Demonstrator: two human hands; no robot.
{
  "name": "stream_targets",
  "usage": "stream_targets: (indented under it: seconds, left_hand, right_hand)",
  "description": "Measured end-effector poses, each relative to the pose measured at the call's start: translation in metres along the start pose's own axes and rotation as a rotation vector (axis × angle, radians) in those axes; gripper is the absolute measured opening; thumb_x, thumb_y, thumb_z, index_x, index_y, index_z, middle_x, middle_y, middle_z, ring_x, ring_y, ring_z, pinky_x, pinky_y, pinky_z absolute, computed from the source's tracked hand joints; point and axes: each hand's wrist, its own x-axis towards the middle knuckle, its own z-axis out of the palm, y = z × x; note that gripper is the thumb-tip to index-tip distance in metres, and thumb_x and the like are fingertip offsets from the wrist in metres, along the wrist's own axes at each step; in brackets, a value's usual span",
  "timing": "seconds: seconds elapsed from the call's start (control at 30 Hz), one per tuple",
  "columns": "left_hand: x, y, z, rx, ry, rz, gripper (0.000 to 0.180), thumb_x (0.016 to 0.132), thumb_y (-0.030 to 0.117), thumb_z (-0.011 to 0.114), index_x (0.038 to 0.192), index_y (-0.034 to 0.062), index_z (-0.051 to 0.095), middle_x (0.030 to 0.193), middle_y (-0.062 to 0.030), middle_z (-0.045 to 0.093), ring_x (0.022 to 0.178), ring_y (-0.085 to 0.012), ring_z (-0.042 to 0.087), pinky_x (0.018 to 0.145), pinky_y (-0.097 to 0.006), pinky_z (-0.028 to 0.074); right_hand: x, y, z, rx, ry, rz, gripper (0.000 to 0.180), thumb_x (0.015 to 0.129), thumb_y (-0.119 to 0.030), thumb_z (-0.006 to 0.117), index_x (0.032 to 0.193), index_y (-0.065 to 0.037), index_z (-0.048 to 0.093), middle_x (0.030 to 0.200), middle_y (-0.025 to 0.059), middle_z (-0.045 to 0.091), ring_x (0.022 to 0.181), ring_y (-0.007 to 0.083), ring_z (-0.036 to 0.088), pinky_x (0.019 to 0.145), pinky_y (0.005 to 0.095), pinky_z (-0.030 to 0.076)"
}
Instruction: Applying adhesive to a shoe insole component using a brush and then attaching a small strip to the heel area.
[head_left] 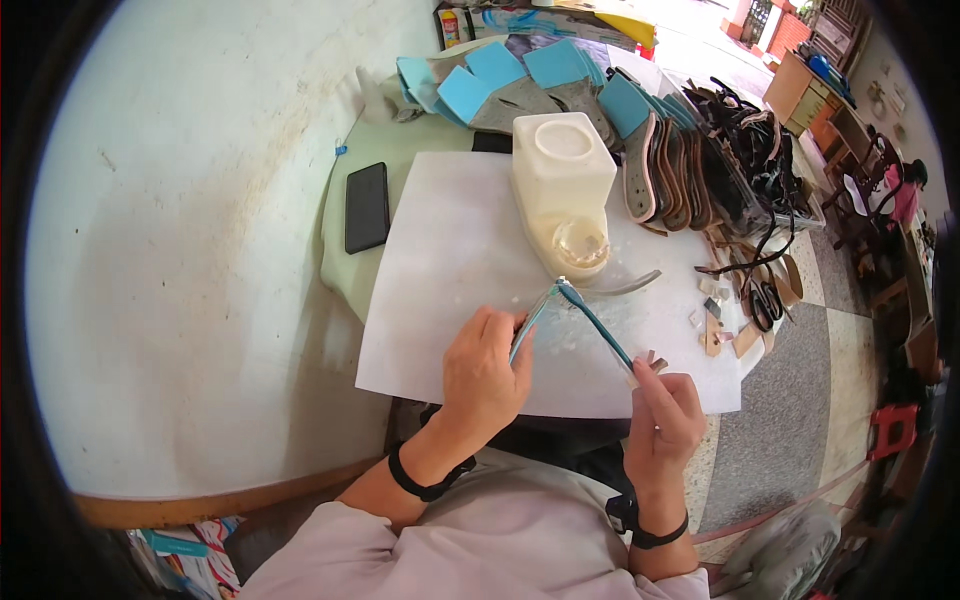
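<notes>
My left hand (490,365) is closed on a thin light-blue shoe insole (533,325), seen nearly edge-on and tilted upward. My right hand (662,410) pinches the lower end of a dark teal brush (597,325), which looks like a toothbrush. The whitish brush tip meets the upper end of the insole, over the white sheet (440,270). Small brown strip ends show by my right fingertips; whether I hold them I cannot tell. Just beyond stands a cream plastic jug (560,175) with a round opening toward me. A curved grey strip (630,285) lies beside it.
Blue and grey insole pieces (495,65) are piled at the back, beside a row of brown-edged soles (670,175). A bin of black straps (750,150) stands right, with scissors (765,300) and scraps nearer. A black phone (366,207) lies left, near the wall.
</notes>
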Motion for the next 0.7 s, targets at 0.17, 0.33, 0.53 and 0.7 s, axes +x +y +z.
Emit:
stream_targets:
  seconds: [0.17, 0.33, 0.53, 0.7]
  left_hand:
    - [-0.003, 0.001, 0.0, 0.02, -0.004, -0.015, 0.012, 0.095, 0.007, 0.072, 0.099, -0.0003, 0.064, 0.089, -0.0158, 0.061, 0.079, -0.0388, 0.063, 0.066, -0.046, 0.05]
    - [0.0, 0.0, 0.002, -0.001, 0.045, 0.036, 0.014, 0.097, 0.006, 0.071, 0.095, -0.0022, 0.061, 0.085, -0.0171, 0.061, 0.07, -0.0367, 0.062, 0.061, -0.044, 0.048]
    - [-0.003, 0.002, 0.002, 0.005, 0.029, -0.004, 0.011, 0.096, 0.007, 0.072, 0.099, -0.0008, 0.064, 0.089, -0.016, 0.063, 0.075, -0.0381, 0.064, 0.064, -0.044, 0.051]
    - [-0.001, 0.0, 0.004, 0.006, 0.056, 0.031, 0.014, 0.098, 0.007, 0.071, 0.095, -0.0018, 0.06, 0.084, -0.0171, 0.061, 0.067, -0.0377, 0.062, 0.06, -0.044, 0.048]
  right_hand:
    - [-0.002, 0.004, -0.003, -0.068, 0.029, 0.054, 0.039, 0.09, 0.011, 0.071, 0.124, -0.004, 0.08, 0.087, 0.0089, 0.062, 0.07, 0.0184, 0.06, 0.062, 0.0282, 0.047]
    - [-0.002, -0.004, 0.001, 0.004, 0.026, -0.036, 0.043, 0.087, 0.013, 0.072, 0.126, -0.004, 0.079, 0.088, 0.0098, 0.063, 0.07, 0.0188, 0.061, 0.063, 0.0282, 0.049]
    - [-0.008, -0.002, 0.004, -0.016, 0.02, -0.012, 0.045, 0.086, 0.014, 0.073, 0.127, -0.005, 0.079, 0.087, 0.0107, 0.063, 0.07, 0.0193, 0.061, 0.06, 0.0282, 0.048]
    - [-0.008, 0.006, -0.003, -0.106, 0.04, -0.01, 0.045, 0.085, 0.013, 0.073, 0.126, -0.005, 0.079, 0.085, 0.0103, 0.06, 0.068, 0.0206, 0.059, 0.059, 0.0305, 0.048]
